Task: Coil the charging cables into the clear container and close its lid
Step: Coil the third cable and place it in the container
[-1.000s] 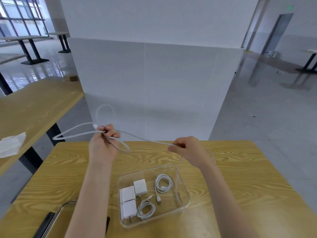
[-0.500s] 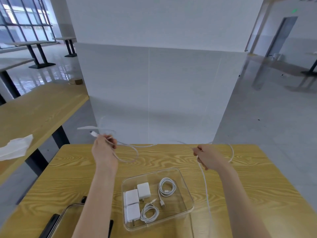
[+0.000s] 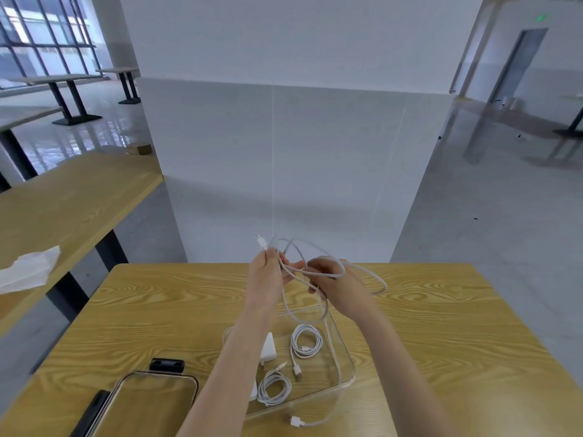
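Observation:
Both hands are raised above the clear container (image 3: 346, 378) on the wooden table (image 3: 441, 326). My left hand (image 3: 266, 274) pinches one plug end of a long white cable (image 3: 328, 313), with loops gathered at its fingers. My right hand (image 3: 331, 279) grips the same cable close beside it, a loop draped over its knuckles. The cable's other end hangs down across the container, and its plug lies on the table by the container's near edge. Inside the container are two coiled white cables (image 3: 306, 342) (image 3: 273, 389) and white chargers (image 3: 269, 348), partly hidden by my left forearm.
The clear lid (image 3: 164, 378) with black clips lies on the table at the near left. A second wooden table (image 3: 63, 203) with a white cloth (image 3: 28, 271) stands to the left. A white pillar (image 3: 284, 152) rises just behind the table's far edge.
My hands came together from wide apart. The cable, stretched between them before, now hangs in loops at my hands with its free end trailing over the container.

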Demonstrator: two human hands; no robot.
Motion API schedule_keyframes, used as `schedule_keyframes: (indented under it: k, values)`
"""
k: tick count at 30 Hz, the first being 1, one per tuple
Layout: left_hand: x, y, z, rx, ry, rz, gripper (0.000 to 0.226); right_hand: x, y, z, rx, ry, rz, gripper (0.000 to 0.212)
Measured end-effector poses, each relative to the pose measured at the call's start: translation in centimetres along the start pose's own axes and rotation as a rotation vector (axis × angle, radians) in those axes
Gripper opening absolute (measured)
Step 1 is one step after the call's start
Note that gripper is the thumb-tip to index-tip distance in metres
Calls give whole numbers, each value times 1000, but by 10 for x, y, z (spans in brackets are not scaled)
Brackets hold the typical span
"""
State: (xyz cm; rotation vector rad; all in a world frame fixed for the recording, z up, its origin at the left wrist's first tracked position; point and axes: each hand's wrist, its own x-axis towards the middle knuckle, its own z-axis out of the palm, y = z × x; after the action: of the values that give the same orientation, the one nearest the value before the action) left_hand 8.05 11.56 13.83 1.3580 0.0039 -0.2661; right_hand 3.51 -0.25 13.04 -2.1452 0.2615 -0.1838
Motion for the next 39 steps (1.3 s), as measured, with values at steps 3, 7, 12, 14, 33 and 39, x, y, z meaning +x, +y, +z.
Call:
schedule_keyframes:
  k: [3,7,12,14,33,39]
  values:
    - [-3,3,2,-12,-3,-15,35,-1,-3,-2,4,-19,-51,23]
    - [-5,4,3,-160,3,-16,37,-6,-7,1,-14,-137,-63,39]
    - [10,15,-15,-245,98,-20,39,-9,-9,-22,-6,-323,60,36]
    - [17,22,-28,-326,140,-52,39,-12,-8,-37,-100,-314,48,36]
    - [39,37,-94,-329,433,137,32,-16,52,-98,367,-375,341,52]
    - [42,40,-114,-291,523,151,33,-23,74,-117,434,-344,321,39]
